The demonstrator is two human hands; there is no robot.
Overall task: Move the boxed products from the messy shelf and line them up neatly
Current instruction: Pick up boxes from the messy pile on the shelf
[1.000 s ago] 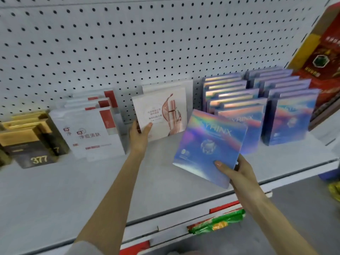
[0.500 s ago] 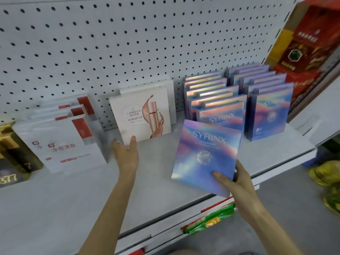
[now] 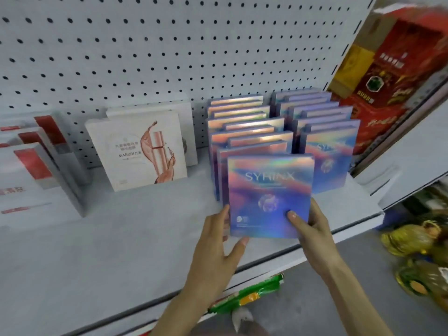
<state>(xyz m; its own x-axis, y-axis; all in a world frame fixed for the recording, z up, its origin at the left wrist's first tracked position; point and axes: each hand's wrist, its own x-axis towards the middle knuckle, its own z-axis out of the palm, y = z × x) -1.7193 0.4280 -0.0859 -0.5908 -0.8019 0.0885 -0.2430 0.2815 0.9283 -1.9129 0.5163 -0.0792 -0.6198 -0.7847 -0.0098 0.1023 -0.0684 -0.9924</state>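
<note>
An iridescent blue SYRINX box (image 3: 269, 190) stands upright at the front of the left row of matching boxes (image 3: 244, 124) on the grey shelf (image 3: 121, 238). My right hand (image 3: 312, 229) grips its lower right corner, thumb on the front face. My left hand (image 3: 218, 238) touches its lower left edge with straight fingers, thumb under the bottom edge. A second row of the same boxes (image 3: 324, 132) stands just to the right.
A white MARUBI box (image 3: 135, 151) leans against the pegboard left of the rows, another behind it. White boxes with red labels (image 3: 31, 166) stand at the far left. A large red carton (image 3: 392, 81) fills the right end. Green packets (image 3: 247, 294) lie below the shelf edge.
My right hand carried the SYRINX box up from the shelf front and set it against the left row. My left hand left the MARUBI box and came across to the box's left edge.
</note>
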